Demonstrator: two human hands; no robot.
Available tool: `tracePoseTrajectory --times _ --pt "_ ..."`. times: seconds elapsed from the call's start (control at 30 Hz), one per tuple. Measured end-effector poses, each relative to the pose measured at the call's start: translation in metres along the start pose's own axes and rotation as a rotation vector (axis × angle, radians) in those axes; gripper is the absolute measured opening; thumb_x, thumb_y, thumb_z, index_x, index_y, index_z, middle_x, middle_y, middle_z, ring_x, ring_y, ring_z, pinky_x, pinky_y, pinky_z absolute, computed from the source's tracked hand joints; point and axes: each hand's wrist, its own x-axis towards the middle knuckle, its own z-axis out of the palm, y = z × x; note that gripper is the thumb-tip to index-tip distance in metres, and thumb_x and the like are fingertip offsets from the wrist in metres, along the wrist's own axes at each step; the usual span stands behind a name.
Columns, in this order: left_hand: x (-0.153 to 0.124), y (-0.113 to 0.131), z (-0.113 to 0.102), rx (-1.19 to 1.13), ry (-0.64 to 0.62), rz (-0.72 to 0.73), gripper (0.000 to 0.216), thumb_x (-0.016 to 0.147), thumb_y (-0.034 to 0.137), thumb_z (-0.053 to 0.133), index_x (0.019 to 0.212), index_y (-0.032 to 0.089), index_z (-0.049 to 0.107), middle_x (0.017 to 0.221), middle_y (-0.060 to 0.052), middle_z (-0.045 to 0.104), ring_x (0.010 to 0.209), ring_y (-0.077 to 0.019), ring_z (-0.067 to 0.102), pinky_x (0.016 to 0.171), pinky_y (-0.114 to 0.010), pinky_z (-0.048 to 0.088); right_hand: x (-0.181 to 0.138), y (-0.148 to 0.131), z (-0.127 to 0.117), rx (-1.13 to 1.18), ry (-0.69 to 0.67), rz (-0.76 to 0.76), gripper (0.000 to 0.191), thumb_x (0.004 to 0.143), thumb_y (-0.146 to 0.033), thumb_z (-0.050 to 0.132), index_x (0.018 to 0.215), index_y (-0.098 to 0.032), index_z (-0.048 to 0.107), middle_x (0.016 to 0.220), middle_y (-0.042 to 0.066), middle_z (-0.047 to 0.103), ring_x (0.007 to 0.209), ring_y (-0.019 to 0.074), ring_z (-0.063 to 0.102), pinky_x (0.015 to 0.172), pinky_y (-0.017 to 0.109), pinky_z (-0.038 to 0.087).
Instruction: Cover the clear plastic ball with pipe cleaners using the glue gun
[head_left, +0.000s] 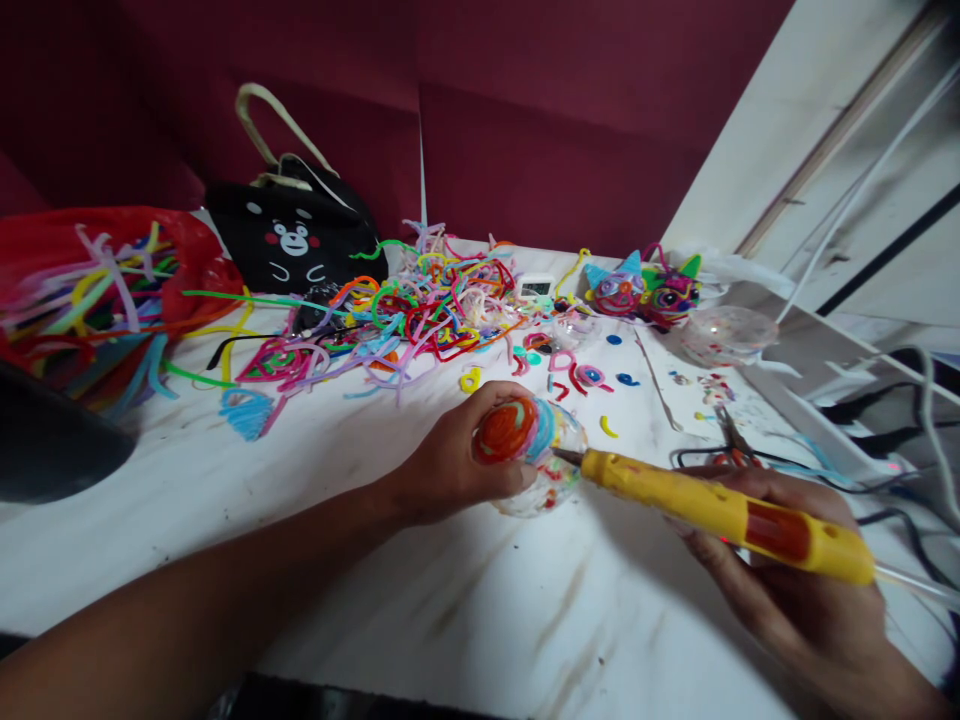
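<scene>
My left hand [450, 465] is closed around a clear rounded plastic piece [536, 490] above the table. Coiled pipe cleaners cover part of it: an orange-red disc [507, 430] with a pale swirl, and a blue band [544, 428] beside it. My right hand [795, 570] grips a yellow glue gun [675, 490] with a glue stick [915, 585] at its rear. The gun's dark nozzle points left, at or very near the plastic piece next to the blue band; whether it touches I cannot tell. My right fingers are partly hidden behind the gun.
A heap of coloured pipe cleaners [450, 300] lies at the back, beside a black bag [292, 235] and a red bag [202, 250] of strips. Two decorated craft heads [619, 290], a clear bowl [731, 335], scissors [735, 435] and cables stand or lie to the right.
</scene>
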Motion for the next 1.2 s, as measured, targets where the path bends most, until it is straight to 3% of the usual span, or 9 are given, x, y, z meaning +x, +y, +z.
tracePoseTrajectory --times 0.1,0.17,0.3,0.47,0.67,0.83,0.93,1.0,1.2 --pt "0.001 0.001 0.0 -0.01 0.004 -0.006 0.054 0.062 0.03 0.07 0.112 0.02 0.052 0.091 0.001 0.057 0.08 -0.0157 0.054 0.071 -0.027 0.045 -0.001 -0.001 -0.001 0.006 0.028 0.072 0.032 0.079 -0.017 0.068 0.106 -0.033 0.06 0.098 0.004 0.064 0.087 0.0263 0.069 0.07 0.038 0.062" --pt "0.001 0.001 0.0 -0.002 0.011 -0.005 0.054 0.061 0.03 0.069 0.111 0.02 0.052 0.09 0.001 0.057 0.079 -0.0162 0.054 0.071 -0.027 0.046 0.0 -0.001 -0.004 0.05 0.026 0.226 0.026 0.078 -0.024 0.074 0.101 -0.03 0.063 0.096 0.005 0.066 0.085 0.0266 0.069 0.069 0.037 0.061" --pt "0.002 -0.001 -0.003 0.082 0.061 0.021 0.055 0.06 0.029 0.067 0.111 0.02 0.053 0.09 0.0 0.059 0.08 -0.0182 0.056 0.071 -0.03 0.048 0.007 0.007 -0.016 0.29 -0.117 0.589 0.03 0.077 -0.04 0.078 0.099 -0.024 0.067 0.082 0.006 0.071 0.064 0.022 0.068 0.05 0.03 0.056" --pt "0.005 -0.007 -0.011 0.293 0.178 0.143 0.06 0.058 0.023 0.07 0.116 0.02 0.055 0.108 -0.004 0.063 0.093 -0.0236 0.062 0.083 -0.036 0.05 0.024 0.013 -0.022 0.432 -0.283 0.775 0.031 0.077 -0.044 0.08 0.093 -0.023 0.063 0.071 0.0 0.064 0.052 0.0125 0.06 0.04 0.02 0.043" --pt "0.006 -0.008 -0.013 0.421 0.253 0.243 0.059 0.059 0.023 0.069 0.116 0.019 0.055 0.115 -0.008 0.065 0.106 -0.0291 0.063 0.094 -0.043 0.05 0.03 0.009 -0.007 0.432 -0.523 0.883 0.061 0.074 -0.054 0.079 0.117 -0.021 0.052 0.076 0.0 0.064 0.053 0.0137 0.058 0.044 0.025 0.049" --pt "0.003 -0.002 -0.011 0.471 0.263 0.31 0.059 0.06 0.022 0.066 0.117 0.016 0.056 0.115 -0.01 0.066 0.107 -0.0298 0.064 0.095 -0.043 0.051 0.027 0.017 -0.003 0.148 -0.722 0.717 0.067 0.08 -0.056 0.067 0.131 -0.015 0.05 0.078 0.005 0.068 0.063 0.0217 0.064 0.054 0.035 0.052" --pt "0.001 0.001 -0.01 0.495 0.289 0.319 0.059 0.06 0.022 0.066 0.118 0.015 0.056 0.115 -0.011 0.066 0.108 -0.0302 0.065 0.096 -0.043 0.052 0.03 0.009 -0.002 -0.143 -0.591 0.513 0.053 0.08 -0.051 0.066 0.121 -0.017 0.063 0.1 0.013 0.071 0.083 0.0286 0.068 0.073 0.045 0.054" --pt "0.0 0.002 -0.009 0.511 0.295 0.326 0.059 0.06 0.021 0.066 0.118 0.015 0.056 0.116 -0.011 0.066 0.109 -0.0305 0.065 0.098 -0.044 0.052 0.035 -0.006 0.003 -0.152 -0.437 0.448 0.048 0.081 -0.051 0.066 0.118 -0.02 0.066 0.114 0.014 0.07 0.098 0.0306 0.067 0.084 0.048 0.052" --pt "-0.004 0.001 -0.004 0.568 0.313 0.398 0.061 0.062 0.023 0.067 0.121 0.015 0.053 0.12 -0.013 0.065 0.113 -0.0309 0.063 0.101 -0.046 0.051 0.064 -0.056 0.039 0.6 -0.273 0.793 0.069 0.059 -0.052 0.087 0.112 -0.019 0.059 0.1 0.009 0.07 0.093 0.0249 0.068 0.078 0.037 0.054"
